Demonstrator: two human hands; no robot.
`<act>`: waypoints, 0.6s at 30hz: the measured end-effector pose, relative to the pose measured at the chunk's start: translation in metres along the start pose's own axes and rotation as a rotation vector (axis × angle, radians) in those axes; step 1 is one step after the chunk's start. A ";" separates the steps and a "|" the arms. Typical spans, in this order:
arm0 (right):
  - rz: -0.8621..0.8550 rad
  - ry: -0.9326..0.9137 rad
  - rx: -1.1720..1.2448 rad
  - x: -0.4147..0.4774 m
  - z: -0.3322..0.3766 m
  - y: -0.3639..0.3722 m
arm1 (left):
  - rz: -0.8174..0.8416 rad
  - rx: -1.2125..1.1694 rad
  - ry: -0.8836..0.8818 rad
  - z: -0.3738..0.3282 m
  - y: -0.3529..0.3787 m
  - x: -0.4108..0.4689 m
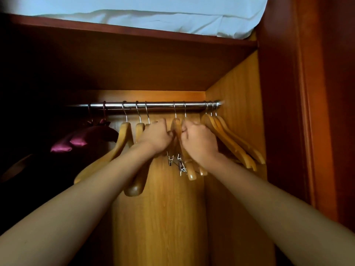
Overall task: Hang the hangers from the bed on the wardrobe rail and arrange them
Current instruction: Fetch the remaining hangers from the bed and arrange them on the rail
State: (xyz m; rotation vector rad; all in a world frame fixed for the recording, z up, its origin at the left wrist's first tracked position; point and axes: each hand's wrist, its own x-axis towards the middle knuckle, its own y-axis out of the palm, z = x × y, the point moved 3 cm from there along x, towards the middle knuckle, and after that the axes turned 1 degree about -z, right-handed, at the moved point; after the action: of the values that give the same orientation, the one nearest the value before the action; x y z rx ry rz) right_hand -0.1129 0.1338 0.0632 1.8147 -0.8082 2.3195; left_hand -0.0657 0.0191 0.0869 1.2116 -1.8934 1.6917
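**Both hands on hangers at the rail**

Wooden hangers [124, 139] hang by their hooks along the rail [157, 105] at 12 o'clock. The left grip [156, 136] curls round one hanger's top. The right grip [199, 141], at its 3 o'clock, curls round another. Purple pads [76, 141] hang at 9 o'clock.

place: home bedroom wardrobe | cues: wooden wardrobe [238, 96], metal rail [153, 105], wooden hangers [230, 139], folded linen [153, 14] above
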 end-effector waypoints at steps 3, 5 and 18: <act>0.147 0.179 -0.279 0.005 -0.065 -0.017 | 0.087 -0.087 0.035 -0.023 0.015 -0.004; 0.298 0.300 -0.443 0.000 -0.103 -0.023 | 0.126 -0.102 0.016 -0.029 0.026 -0.004; 0.484 0.235 -0.123 -0.003 -0.136 -0.011 | 0.354 -0.906 -0.516 -0.037 0.090 0.008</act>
State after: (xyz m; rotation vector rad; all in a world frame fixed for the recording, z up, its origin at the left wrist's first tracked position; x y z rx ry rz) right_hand -0.2275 0.2058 0.0431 1.3748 -1.4407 2.6137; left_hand -0.1494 0.0441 0.0431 0.9863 -2.8241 0.4332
